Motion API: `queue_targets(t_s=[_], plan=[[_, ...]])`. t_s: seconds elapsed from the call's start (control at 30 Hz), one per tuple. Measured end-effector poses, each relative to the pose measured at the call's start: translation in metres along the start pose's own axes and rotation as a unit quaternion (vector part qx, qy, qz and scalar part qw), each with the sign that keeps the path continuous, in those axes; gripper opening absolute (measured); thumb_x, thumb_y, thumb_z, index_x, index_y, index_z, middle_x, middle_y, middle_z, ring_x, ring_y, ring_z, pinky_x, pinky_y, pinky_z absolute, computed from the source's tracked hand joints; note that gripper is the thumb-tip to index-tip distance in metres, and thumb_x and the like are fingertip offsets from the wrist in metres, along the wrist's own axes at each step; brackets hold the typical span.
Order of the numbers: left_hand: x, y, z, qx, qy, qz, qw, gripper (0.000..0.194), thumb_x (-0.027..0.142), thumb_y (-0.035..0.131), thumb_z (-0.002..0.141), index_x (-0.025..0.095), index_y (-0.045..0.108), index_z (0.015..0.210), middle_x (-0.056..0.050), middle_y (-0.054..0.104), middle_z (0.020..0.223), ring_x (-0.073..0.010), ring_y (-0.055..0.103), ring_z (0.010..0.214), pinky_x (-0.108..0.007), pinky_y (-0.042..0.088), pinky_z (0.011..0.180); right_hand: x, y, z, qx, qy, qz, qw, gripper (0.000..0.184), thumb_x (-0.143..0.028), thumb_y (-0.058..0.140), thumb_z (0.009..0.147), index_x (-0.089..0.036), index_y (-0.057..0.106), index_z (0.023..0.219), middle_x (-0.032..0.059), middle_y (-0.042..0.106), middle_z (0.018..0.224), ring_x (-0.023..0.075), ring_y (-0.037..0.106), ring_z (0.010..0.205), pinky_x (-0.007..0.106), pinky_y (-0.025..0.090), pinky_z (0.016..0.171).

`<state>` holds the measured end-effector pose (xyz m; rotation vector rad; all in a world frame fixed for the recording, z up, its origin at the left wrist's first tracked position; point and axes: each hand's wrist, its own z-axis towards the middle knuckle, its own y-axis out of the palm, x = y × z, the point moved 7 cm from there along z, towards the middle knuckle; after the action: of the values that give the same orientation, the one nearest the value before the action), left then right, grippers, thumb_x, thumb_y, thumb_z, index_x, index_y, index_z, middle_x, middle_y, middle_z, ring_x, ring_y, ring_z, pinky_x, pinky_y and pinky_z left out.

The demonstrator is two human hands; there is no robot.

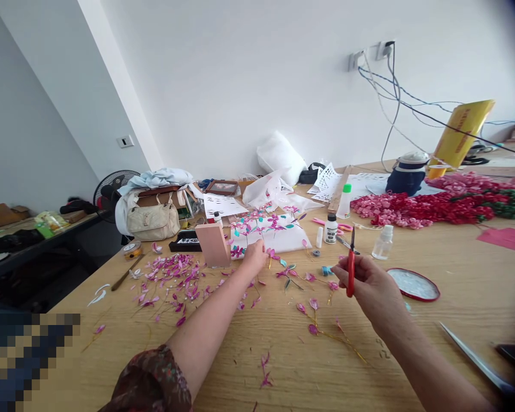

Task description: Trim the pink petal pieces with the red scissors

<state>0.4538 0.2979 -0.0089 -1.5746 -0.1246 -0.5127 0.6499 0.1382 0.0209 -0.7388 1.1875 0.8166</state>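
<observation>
My left hand (256, 257) reaches forward with its fingers closed at the near side of a spray of pink and teal artificial flowers (274, 222). A thin stem seems to run into the fingers, though the grip is partly hidden. Behind it lies a white sheet (294, 239). My right hand (371, 283) holds red-handled scissors (351, 273) upright, blades pointing up. Beside it are a small blue roll (327, 270) and pink flowers on gold wire stems (321, 332). A pinkish block (214, 245) stands left of my left hand.
Loose purple petals (175, 277) are scattered at left. Bottles (331, 229), a clear spray bottle (383, 243), a red-rimmed round lid (413, 284) and tweezers (476, 357) occupy the right. Pink and red flower bundles (446, 197) lie at back right; a beige bag (153, 220) sits at back left.
</observation>
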Motion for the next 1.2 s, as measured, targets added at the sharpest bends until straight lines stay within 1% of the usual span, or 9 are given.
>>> queue_targets(t_s=[0.13, 0.23, 0.37, 0.53, 0.67, 0.83, 0.97, 1.1, 1.2], plan=[[0.002, -0.003, 0.000, 0.004, 0.014, 0.001, 1.000, 0.031, 0.032, 0.051, 0.086, 0.015, 0.053, 0.111, -0.009, 0.056, 0.111, -0.0190, 0.057, 0.095, -0.040, 0.049, 0.080, 0.003, -0.003, 0.002, 0.017, 0.000, 0.005, 1.000, 0.020, -0.034, 0.068, 0.062, -0.021, 0.056, 0.072, -0.0032, 0.056, 0.056, 0.0137, 0.050, 0.048, 0.024, 0.037, 0.042], [0.008, -0.010, -0.001, 0.012, 0.034, 0.000, 0.999, 0.031, 0.032, 0.051, 0.086, 0.015, 0.053, 0.111, -0.009, 0.056, 0.112, -0.0194, 0.056, 0.096, -0.041, 0.048, 0.081, 0.005, -0.009, 0.005, 0.037, 0.001, 0.011, 0.999, 0.024, -0.035, 0.070, 0.060, -0.020, 0.057, 0.074, -0.0008, 0.059, 0.061, 0.0151, 0.053, 0.051, 0.026, 0.041, 0.043], [0.037, -0.013, -0.007, -0.006, 0.096, -0.019, 0.995, 0.028, 0.032, 0.050, 0.086, 0.015, 0.055, 0.108, -0.008, 0.057, 0.109, -0.0185, 0.057, 0.094, -0.040, 0.048, 0.081, 0.003, -0.018, 0.007, 0.071, -0.006, 0.029, 0.997, 0.027, -0.036, 0.071, 0.060, -0.020, 0.056, 0.075, 0.0002, 0.060, 0.065, 0.0153, 0.055, 0.053, 0.027, 0.045, 0.047], [0.093, 0.009, -0.011, -0.091, 0.194, -0.044, 0.976, 0.025, 0.030, 0.050, 0.086, 0.014, 0.057, 0.104, -0.007, 0.059, 0.107, -0.0177, 0.058, 0.093, -0.038, 0.049, 0.081, 0.000, -0.021, 0.006, 0.085, -0.017, 0.041, 0.995, 0.027, -0.036, 0.071, 0.061, -0.020, 0.055, 0.075, -0.0014, 0.058, 0.065, 0.0134, 0.054, 0.052, 0.025, 0.044, 0.047], [0.116, 0.030, -0.002, -0.141, 0.213, -0.026, 0.966, 0.029, 0.032, 0.051, 0.086, 0.015, 0.055, 0.109, -0.008, 0.057, 0.111, -0.0194, 0.057, 0.095, -0.039, 0.049, 0.081, 0.001, -0.019, 0.006, 0.076, -0.021, 0.043, 0.996, 0.026, -0.035, 0.071, 0.061, -0.019, 0.055, 0.075, -0.0022, 0.057, 0.060, 0.0131, 0.052, 0.050, 0.024, 0.042, 0.045], [0.120, 0.048, 0.014, -0.167, 0.196, 0.003, 0.966, 0.032, 0.033, 0.051, 0.086, 0.015, 0.053, 0.112, -0.008, 0.055, 0.113, -0.0202, 0.056, 0.096, -0.040, 0.049, 0.080, 0.002, -0.018, 0.007, 0.063, -0.018, 0.047, 0.997, 0.026, -0.032, 0.072, 0.060, -0.019, 0.055, 0.074, -0.0025, 0.058, 0.060, 0.0120, 0.051, 0.048, 0.022, 0.040, 0.041], [0.118, 0.055, 0.020, -0.160, 0.179, 0.002, 0.971, 0.032, 0.033, 0.051, 0.085, 0.015, 0.053, 0.112, -0.008, 0.055, 0.113, -0.0205, 0.056, 0.096, -0.040, 0.049, 0.080, 0.002, -0.016, 0.006, 0.060, -0.013, 0.036, 0.997, 0.024, -0.032, 0.070, 0.060, -0.019, 0.056, 0.074, -0.0025, 0.058, 0.059, 0.0125, 0.051, 0.048, 0.023, 0.040, 0.042], [0.115, 0.052, 0.020, -0.147, 0.171, -0.017, 0.974, 0.032, 0.033, 0.051, 0.085, 0.015, 0.053, 0.112, -0.008, 0.056, 0.112, -0.0202, 0.057, 0.095, -0.040, 0.049, 0.080, 0.003, -0.016, 0.005, 0.062, -0.007, 0.021, 0.998, 0.022, -0.032, 0.069, 0.061, -0.019, 0.056, 0.074, -0.0016, 0.058, 0.061, 0.0135, 0.052, 0.052, 0.025, 0.041, 0.047], [0.111, 0.043, 0.017, -0.125, 0.175, -0.037, 0.976, 0.032, 0.033, 0.052, 0.085, 0.014, 0.054, 0.111, -0.008, 0.056, 0.111, -0.0206, 0.057, 0.095, -0.040, 0.049, 0.079, 0.005, -0.016, 0.006, 0.062, -0.002, 0.015, 0.998, 0.022, -0.032, 0.069, 0.060, -0.020, 0.056, 0.074, -0.0015, 0.058, 0.062, 0.0138, 0.051, 0.053, 0.025, 0.039, 0.047]])
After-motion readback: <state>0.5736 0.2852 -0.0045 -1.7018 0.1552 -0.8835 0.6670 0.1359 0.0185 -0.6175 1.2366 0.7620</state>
